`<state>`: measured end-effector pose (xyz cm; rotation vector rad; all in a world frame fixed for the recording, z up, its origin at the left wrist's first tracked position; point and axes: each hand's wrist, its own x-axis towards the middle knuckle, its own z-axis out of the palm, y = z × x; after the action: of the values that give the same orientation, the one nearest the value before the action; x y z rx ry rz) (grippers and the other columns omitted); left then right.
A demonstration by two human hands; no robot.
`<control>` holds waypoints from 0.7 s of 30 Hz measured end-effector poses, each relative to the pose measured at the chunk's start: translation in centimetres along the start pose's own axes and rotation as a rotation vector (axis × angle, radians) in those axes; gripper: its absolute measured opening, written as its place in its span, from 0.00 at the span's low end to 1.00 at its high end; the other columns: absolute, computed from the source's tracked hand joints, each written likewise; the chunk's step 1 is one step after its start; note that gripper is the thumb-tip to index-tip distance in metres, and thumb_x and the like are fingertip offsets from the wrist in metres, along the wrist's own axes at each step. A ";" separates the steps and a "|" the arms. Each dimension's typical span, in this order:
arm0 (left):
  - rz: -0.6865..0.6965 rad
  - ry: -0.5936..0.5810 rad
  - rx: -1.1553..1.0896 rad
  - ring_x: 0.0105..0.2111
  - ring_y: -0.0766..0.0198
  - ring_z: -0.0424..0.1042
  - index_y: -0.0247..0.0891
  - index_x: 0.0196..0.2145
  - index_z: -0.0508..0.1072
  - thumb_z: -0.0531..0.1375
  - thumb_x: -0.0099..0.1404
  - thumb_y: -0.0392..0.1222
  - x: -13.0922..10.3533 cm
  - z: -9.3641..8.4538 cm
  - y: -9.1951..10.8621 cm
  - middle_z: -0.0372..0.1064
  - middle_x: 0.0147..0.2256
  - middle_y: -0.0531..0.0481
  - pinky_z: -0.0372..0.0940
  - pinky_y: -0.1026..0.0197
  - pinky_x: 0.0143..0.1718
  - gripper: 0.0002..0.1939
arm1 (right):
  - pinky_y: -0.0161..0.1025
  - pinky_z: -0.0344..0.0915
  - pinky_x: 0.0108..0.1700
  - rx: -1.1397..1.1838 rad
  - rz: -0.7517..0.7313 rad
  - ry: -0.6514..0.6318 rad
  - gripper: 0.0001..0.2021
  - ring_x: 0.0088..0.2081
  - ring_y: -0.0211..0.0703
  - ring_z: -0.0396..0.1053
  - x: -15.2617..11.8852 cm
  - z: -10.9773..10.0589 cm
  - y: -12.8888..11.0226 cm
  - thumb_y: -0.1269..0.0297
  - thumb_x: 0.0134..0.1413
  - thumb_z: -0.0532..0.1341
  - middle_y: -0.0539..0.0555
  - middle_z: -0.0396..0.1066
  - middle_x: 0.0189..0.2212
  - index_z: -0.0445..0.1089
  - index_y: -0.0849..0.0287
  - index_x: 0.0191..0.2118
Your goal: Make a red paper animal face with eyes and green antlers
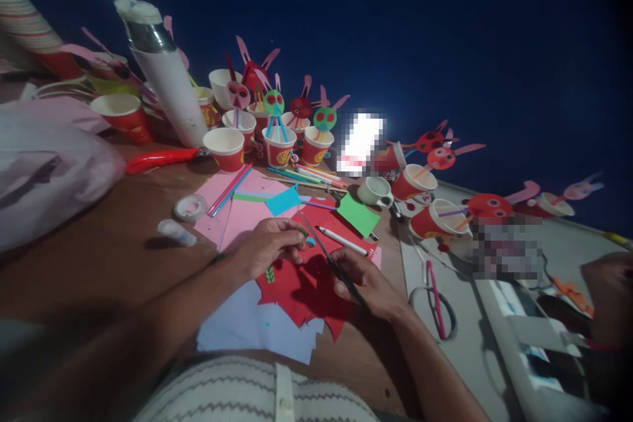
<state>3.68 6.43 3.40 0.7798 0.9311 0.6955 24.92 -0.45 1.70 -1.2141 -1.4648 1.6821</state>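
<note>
My left hand [277, 245] is closed in a pinch, its fingertips on a small green-and-blue piece [310, 241], apparently paper. My right hand [368, 282] is wrapped around a slim tool with a dark handle and a long, narrow pointed metal blade [319, 242]; whether it is scissors or a knife I cannot tell. The blade tip points up beside the left fingertips. Below both hands lies cut red paper [301, 290] with jagged edges, over pale bluish-white sheets [252, 326]. A white pen [343, 241] rests on the red paper.
Behind the papers stand several red-and-white cups [225, 148] with paper animal heads, a tall flask [165, 79] and a white mug [374, 191]. A tape roll [190, 207] and glue stick [177, 233] lie left. Another person's hand [610, 287] shows at the right edge.
</note>
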 end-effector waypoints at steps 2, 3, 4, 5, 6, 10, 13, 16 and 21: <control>-0.001 0.005 0.003 0.15 0.72 0.66 0.31 0.26 0.69 0.63 0.50 0.34 0.0 0.1 0.0 0.69 0.19 0.52 0.68 0.66 0.22 0.05 | 0.30 0.54 0.32 0.020 0.006 -0.004 0.16 0.29 0.33 0.55 0.1 0.0 0.0 0.60 0.48 0.65 0.47 0.59 0.29 0.61 0.58 0.40; -0.003 0.007 0.007 0.15 0.72 0.66 0.31 0.26 0.69 0.64 0.50 0.34 0.0 0.1 0.0 0.69 0.19 0.52 0.67 0.66 0.22 0.06 | 0.30 0.54 0.31 0.027 0.012 -0.007 0.16 0.29 0.32 0.55 0.1 0.0 0.1 0.60 0.48 0.65 0.47 0.59 0.29 0.61 0.58 0.40; -0.006 0.007 0.013 0.15 0.72 0.66 0.31 0.26 0.69 0.64 0.50 0.35 -0.1 0.1 0.0 0.69 0.19 0.52 0.67 0.66 0.21 0.07 | 0.30 0.53 0.31 0.034 0.017 -0.011 0.16 0.29 0.32 0.55 0.1 0.0 0.1 0.59 0.47 0.65 0.47 0.59 0.29 0.61 0.59 0.40; -0.009 0.006 0.019 0.15 0.72 0.66 0.31 0.26 0.70 0.65 0.49 0.35 -0.1 0.1 0.0 0.69 0.19 0.52 0.67 0.66 0.21 0.07 | 0.30 0.53 0.31 0.042 0.023 -0.017 0.17 0.29 0.32 0.55 0.1 0.0 0.1 0.59 0.47 0.66 0.47 0.59 0.29 0.61 0.59 0.39; -0.012 0.005 0.025 0.15 0.72 0.66 0.30 0.26 0.70 0.66 0.49 0.35 0.0 0.1 0.0 0.69 0.19 0.52 0.67 0.67 0.21 0.08 | 0.30 0.53 0.31 0.050 0.030 -0.022 0.17 0.28 0.32 0.55 0.1 -0.1 0.1 0.59 0.47 0.66 0.47 0.59 0.29 0.61 0.59 0.39; -0.030 -0.007 0.050 0.14 0.71 0.66 0.29 0.25 0.71 0.65 0.49 0.33 0.1 0.0 -0.1 0.68 0.18 0.52 0.65 0.68 0.18 0.06 | 0.28 0.52 0.28 0.091 0.078 -0.049 0.18 0.26 0.30 0.53 -0.1 -0.2 0.3 0.58 0.46 0.66 0.46 0.59 0.27 0.61 0.60 0.40; -0.061 -0.033 0.062 0.13 0.71 0.66 0.29 0.24 0.71 0.63 0.50 0.33 0.2 -0.2 -0.3 0.68 0.17 0.51 0.63 0.69 0.16 0.04 | 0.27 0.51 0.25 0.105 0.103 -0.060 0.19 0.25 0.29 0.53 -0.2 -0.4 0.5 0.56 0.45 0.67 0.46 0.60 0.27 0.62 0.60 0.39; -0.084 -0.052 0.064 0.12 0.71 0.65 0.29 0.24 0.71 0.63 0.51 0.33 0.2 -0.2 -0.3 0.68 0.17 0.52 0.62 0.70 0.15 0.04 | 0.27 0.53 0.22 0.114 0.129 -0.065 0.21 0.22 0.29 0.53 -0.1 -0.6 0.7 0.54 0.44 0.67 0.46 0.60 0.26 0.62 0.60 0.39; -0.098 -0.053 0.067 0.14 0.71 0.67 0.30 0.24 0.70 0.63 0.51 0.32 0.1 -0.2 -0.2 0.68 0.18 0.52 0.64 0.69 0.17 0.04 | 0.27 0.55 0.20 0.103 0.129 -0.051 0.22 0.20 0.28 0.54 -0.1 -0.8 0.8 0.53 0.43 0.67 0.45 0.60 0.24 0.62 0.60 0.39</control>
<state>3.55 6.47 3.16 0.8028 0.9421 0.5586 25.79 -0.34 0.98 -1.2407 -1.3364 1.8633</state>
